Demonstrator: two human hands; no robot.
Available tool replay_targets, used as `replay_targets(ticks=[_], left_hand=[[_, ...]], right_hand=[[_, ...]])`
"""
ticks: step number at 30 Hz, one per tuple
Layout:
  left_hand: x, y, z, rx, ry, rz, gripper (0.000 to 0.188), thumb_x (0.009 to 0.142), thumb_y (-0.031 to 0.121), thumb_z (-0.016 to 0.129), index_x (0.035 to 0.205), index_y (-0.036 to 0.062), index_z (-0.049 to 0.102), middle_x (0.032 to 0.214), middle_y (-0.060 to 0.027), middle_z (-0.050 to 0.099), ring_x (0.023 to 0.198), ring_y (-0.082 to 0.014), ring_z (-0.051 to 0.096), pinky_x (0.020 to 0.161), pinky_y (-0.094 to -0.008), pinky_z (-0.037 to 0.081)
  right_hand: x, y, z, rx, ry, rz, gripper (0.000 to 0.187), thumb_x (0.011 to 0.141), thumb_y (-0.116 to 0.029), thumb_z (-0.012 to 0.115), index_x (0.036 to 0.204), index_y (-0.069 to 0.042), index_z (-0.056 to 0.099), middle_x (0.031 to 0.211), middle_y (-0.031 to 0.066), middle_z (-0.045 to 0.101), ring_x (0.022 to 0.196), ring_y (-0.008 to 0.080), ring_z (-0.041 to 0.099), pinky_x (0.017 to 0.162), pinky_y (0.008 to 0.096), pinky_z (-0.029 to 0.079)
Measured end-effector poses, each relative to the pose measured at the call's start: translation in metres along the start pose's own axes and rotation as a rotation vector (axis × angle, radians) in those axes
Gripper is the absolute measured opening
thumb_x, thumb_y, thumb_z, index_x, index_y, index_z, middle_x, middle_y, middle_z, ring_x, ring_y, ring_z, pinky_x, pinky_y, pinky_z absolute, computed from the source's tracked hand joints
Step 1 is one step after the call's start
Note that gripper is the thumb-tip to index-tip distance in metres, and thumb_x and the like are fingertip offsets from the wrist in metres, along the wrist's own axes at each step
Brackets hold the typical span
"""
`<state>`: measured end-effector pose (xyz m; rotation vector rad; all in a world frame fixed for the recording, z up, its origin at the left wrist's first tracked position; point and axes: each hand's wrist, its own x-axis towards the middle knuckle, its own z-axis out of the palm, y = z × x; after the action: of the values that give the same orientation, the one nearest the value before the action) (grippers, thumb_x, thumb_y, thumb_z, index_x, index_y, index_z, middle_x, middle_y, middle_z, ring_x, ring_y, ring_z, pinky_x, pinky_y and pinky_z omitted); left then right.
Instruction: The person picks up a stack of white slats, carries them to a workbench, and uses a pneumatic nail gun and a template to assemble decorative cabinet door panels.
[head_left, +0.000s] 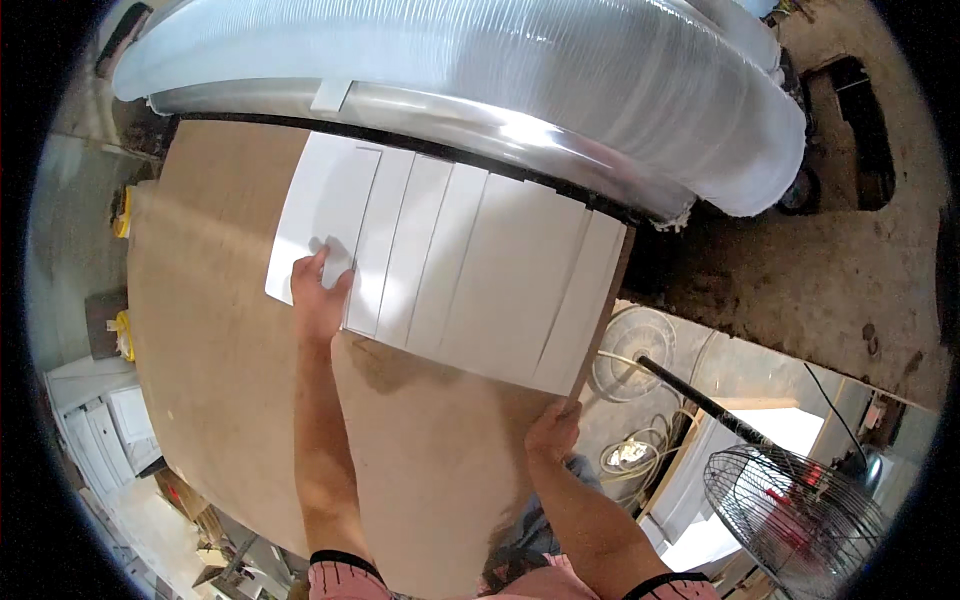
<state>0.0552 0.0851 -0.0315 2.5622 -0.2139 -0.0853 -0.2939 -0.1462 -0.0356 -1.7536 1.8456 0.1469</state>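
Several flat white panels (510, 270) of differing widths lie side by side in a row on a large brown board (220, 230). My left hand (320, 295) rests at the near edge of the leftmost white panel (325, 200). Its thumb and forefinger are spread apart, close to the seam with the neighbouring strip. At the row's near right corner, my right hand (553, 430) is closed at the brown board's edge. Its fingers are curled and partly hidden, so whether they grip the panel corner or the board does not show.
Beyond the board lies a shiny metal roller (450, 115), with a large roll of clear plastic film (560, 75) above it. A caged fan (795, 510) stands at the lower right. Coiled hose (650, 450) lies on the floor. White panels (110, 430) are stacked at the left.
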Motion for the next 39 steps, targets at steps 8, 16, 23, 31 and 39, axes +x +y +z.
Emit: replay_targets(ticks=[8,16,23,31,39], left_hand=[[0.000,0.028,0.000,-0.023,0.132,0.045,0.045,0.084,0.005,0.076,0.128,0.0017,0.068,0.118,-0.0154,0.063,0.108,-0.0340,0.061,0.096,-0.0424,0.050],[-0.015,0.109,-0.023,0.183,0.396,0.482,0.040,0.087,-0.003,0.067,0.122,0.0137,0.074,0.102,-0.0018,0.069,0.099,-0.0242,0.062,0.098,-0.0410,0.041],[0.052,0.062,-0.027,0.516,0.201,-0.080,0.074,0.084,0.029,0.078,0.149,0.0100,0.050,0.145,-0.0144,0.053,0.137,-0.0376,0.046,0.112,-0.0544,0.037],[0.063,-0.038,-0.040,0.308,0.049,-0.080,0.068,0.080,0.030,0.082,0.137,0.0013,0.059,0.125,-0.0211,0.062,0.121,-0.0397,0.059,0.101,-0.0474,0.049],[0.039,-0.057,-0.051,0.205,0.001,0.000,0.065,0.075,0.026,0.090,0.128,-0.0020,0.065,0.120,-0.0213,0.063,0.115,-0.0390,0.061,0.099,-0.0463,0.050]], right_hand=[[-0.005,-0.013,-0.008,0.008,-0.027,0.036,0.047,0.102,-0.044,0.046,0.121,-0.003,0.058,0.107,0.0302,0.069,0.105,0.0530,0.063,0.089,0.0610,0.046],[0.004,0.008,0.008,-0.034,0.002,-0.007,0.054,0.103,-0.049,0.044,0.124,-0.002,0.059,0.110,0.0300,0.070,0.105,0.0529,0.064,0.089,0.0607,0.048],[0.001,0.017,0.015,-0.002,0.058,-0.027,0.057,0.104,-0.053,0.042,0.128,-0.004,0.059,0.111,0.0295,0.070,0.105,0.0525,0.065,0.088,0.0609,0.049],[-0.008,0.000,0.008,-0.036,0.043,-0.032,0.051,0.104,-0.052,0.042,0.123,-0.008,0.060,0.105,0.0282,0.071,0.103,0.0532,0.064,0.086,0.0611,0.049],[-0.005,0.002,0.007,0.046,0.038,-0.037,0.055,0.102,-0.055,0.044,0.119,-0.005,0.060,0.104,0.0287,0.070,0.101,0.0532,0.064,0.086,0.0609,0.048]])
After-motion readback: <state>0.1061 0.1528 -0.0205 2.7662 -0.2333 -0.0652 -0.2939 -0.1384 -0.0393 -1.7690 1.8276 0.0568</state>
